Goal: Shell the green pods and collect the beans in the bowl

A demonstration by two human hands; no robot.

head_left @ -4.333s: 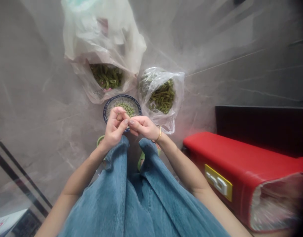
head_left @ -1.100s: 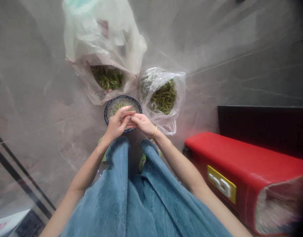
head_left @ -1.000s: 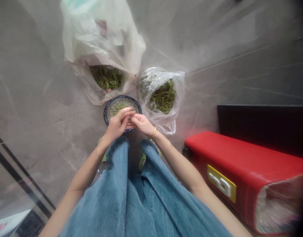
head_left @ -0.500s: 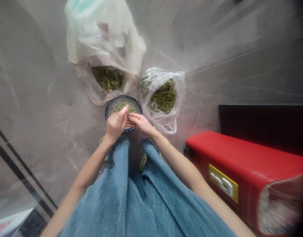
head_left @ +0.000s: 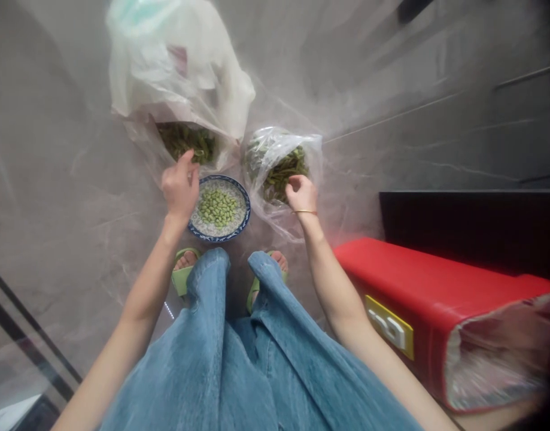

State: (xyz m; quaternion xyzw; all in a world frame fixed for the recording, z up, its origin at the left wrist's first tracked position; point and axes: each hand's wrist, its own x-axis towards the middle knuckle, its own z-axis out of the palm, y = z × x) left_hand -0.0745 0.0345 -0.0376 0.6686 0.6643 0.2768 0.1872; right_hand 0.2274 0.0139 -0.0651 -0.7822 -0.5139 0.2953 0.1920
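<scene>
A blue-rimmed bowl (head_left: 239,222) of shelled green beans sits on the floor in front of my feet. My left hand (head_left: 180,187) is left of the bowl, at the mouth of a large white plastic bag (head_left: 176,66) holding green pods (head_left: 187,137). Its fingers are loosely stretched out and nothing shows in them. My right hand (head_left: 301,193), with a gold bangle on the wrist, is at a small clear bag (head_left: 313,149) of green pods (head_left: 281,170). Its fingers curl down among the pods, and what they grip is hidden.
A red box (head_left: 418,299) with a yellow label lies to my right, a dark unit (head_left: 472,227) behind it. My blue jeans (head_left: 239,371) and green sandals (head_left: 182,278) fill the lower middle. The floor is grey tile (head_left: 68,179).
My hands were pinched together over the bowl. They have now parted: the left moved up-left to the big bag, the right moved right into the small bag. The bowl's beans are uncovered.
</scene>
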